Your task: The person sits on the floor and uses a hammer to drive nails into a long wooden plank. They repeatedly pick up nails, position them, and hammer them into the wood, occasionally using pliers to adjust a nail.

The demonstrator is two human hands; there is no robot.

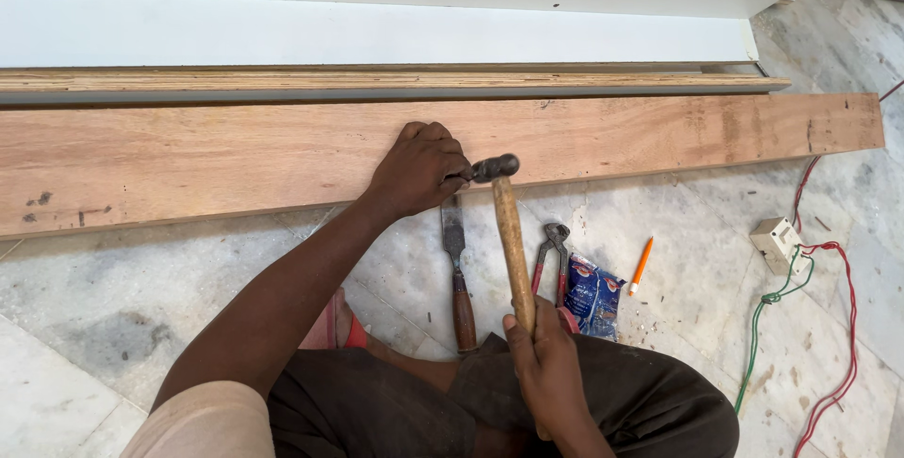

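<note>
We list: hammer, centre frame, wooden handle, dark steel head, top-heavy we judge; right hand closed round the handle's end. Left hand pinched shut on the long stiff plank, its contents hidden. Chisel and pincers lie beside.

Wooden-handled hammer with dark metal head, gripped near handle's end, standing almost upright in view, head touching the near edge of the long reddish-brown wooden plank. Plank lying flat on the floor, crosswise, dark marks near its left end, fingertips pinched at its edge beside the hammer head.
</note>
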